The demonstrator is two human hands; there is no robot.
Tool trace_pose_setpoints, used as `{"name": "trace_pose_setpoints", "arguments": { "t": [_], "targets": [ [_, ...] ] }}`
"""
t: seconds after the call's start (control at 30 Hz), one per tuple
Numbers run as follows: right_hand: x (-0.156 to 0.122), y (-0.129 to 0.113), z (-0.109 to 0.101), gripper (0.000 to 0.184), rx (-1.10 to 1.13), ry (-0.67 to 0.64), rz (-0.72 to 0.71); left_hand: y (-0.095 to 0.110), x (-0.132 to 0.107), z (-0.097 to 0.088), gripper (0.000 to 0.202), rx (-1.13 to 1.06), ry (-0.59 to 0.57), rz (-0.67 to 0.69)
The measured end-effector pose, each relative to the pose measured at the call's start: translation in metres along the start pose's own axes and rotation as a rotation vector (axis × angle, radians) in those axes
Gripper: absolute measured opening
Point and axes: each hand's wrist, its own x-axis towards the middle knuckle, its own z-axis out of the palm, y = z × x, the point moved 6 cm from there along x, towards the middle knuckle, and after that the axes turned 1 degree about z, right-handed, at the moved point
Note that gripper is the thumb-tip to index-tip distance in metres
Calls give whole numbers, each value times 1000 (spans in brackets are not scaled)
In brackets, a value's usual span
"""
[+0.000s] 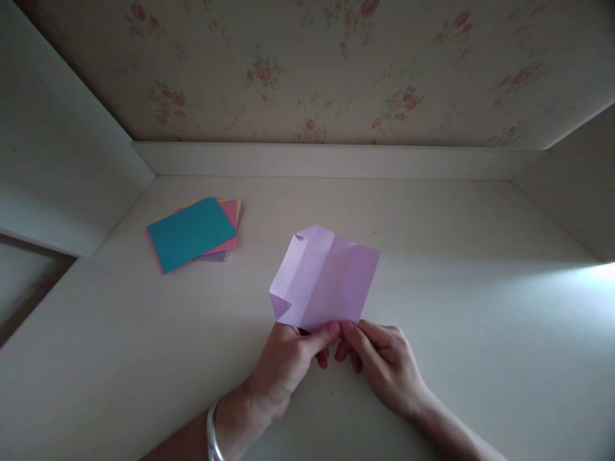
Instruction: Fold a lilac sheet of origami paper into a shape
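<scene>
A sheet of light purple paper (329,275) is held up over the white desk, tilted, with crease lines running across it. Two of its left corners are folded in. My left hand (288,358) pinches the bottom edge between thumb and fingers, which partly hide behind the sheet. Right beside that thumb, my right hand (384,358) grips the same edge near the lower right corner. The two thumb tips nearly touch. A silver bangle (214,432) circles my left wrist.
A loose stack of coloured paper lies at the back left of the desk (456,288), a teal sheet (192,234) on top and pink, yellow and purple ones below. Behind the desk runs a white ledge (336,160) under floral wallpaper. White panels stand at both sides.
</scene>
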Motion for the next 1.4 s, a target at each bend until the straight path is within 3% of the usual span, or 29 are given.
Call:
{"name": "trace_pose_setpoints", "arguments": {
  "t": [0.43,0.7,0.97,1.1,1.23,1.4],
  "targets": [
    [0,-19,-2,42,-72,18,-121,-2,-2,1,32,16,10,-51],
    [-1,-18,-3,40,-176,76,-134,-1,-2,5,27,-26,-17,-43],
    [0,-9,-5,43,-23,23,-28,-3,-1,0,23,-108,-27,-53],
    [3,-4,-19,30,153,147,-14,-1,0,-7,23,-130,36,-69],
    [6,7,-40,14,375,318,-29,1,-2,-7,27,-132,20,-115],
    [6,15,-56,22,469,446,-23,2,-5,-5,29,-40,-31,-111]
  ]
}}
